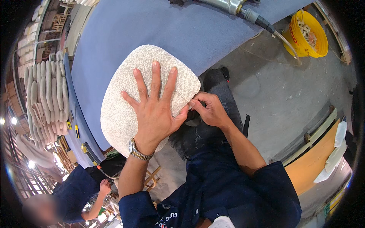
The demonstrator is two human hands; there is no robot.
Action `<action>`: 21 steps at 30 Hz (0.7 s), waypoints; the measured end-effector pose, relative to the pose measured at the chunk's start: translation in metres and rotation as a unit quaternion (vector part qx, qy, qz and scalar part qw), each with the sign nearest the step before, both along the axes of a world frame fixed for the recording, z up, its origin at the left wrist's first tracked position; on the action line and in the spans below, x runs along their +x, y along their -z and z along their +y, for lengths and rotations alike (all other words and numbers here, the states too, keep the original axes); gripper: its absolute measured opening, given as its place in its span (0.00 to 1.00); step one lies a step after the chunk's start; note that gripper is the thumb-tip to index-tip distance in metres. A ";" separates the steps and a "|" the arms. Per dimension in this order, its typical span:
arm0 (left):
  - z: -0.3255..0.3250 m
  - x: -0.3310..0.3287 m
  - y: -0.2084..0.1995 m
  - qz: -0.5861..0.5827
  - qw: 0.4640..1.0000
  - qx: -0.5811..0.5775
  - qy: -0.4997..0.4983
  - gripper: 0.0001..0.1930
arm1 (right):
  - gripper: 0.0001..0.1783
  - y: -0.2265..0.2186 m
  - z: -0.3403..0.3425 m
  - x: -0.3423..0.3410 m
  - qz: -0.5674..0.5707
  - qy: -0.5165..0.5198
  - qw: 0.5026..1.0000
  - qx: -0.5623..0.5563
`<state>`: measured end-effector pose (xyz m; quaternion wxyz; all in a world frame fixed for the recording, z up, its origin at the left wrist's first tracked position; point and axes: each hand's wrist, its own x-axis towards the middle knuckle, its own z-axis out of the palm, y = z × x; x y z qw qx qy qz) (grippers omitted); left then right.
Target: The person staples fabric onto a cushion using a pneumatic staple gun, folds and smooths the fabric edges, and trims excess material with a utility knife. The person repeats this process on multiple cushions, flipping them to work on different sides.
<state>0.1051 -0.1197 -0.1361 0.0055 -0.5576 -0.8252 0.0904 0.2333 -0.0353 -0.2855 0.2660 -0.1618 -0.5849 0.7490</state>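
Observation:
A padded seat cushion (121, 95), covered in speckled cream fabric, lies partly on the blue-covered table, its near right edge out over my lap. My left hand (156, 110), with a metal wristwatch, rests flat on its top, fingers spread and thumb reaching to the edge. At that right edge my right hand (211, 108) is closed in a pinch beside the left thumb. A thin pale strand (181, 94) runs over the fabric to those fingertips; whether it is a thread or a needle cannot be told. What the right fingers grip is mostly hidden.
A pneumatic tool with a hose (262, 22) lies at the blue table's (102, 34) far edge. Beyond stands a yellow bucket (298, 38) of scraps. Stacked cushions (45, 95) and cutters (77, 131) are left; another person (76, 193) works at lower left. Boards (315, 159) lean right.

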 end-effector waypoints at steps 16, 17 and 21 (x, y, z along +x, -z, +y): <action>-0.003 0.005 -0.004 -0.019 1.000 0.013 0.002 0.47 | 0.20 -0.107 0.174 -0.033 -0.100 0.263 0.771 0.571; -0.003 0.005 -0.005 -0.019 1.000 0.014 0.003 0.47 | 0.22 -0.107 0.188 -0.048 -0.116 0.285 0.724 0.618; 0.002 0.005 -0.003 -0.013 0.999 0.040 0.016 0.51 | 0.29 -0.094 0.222 -0.094 -0.273 0.198 0.668 0.663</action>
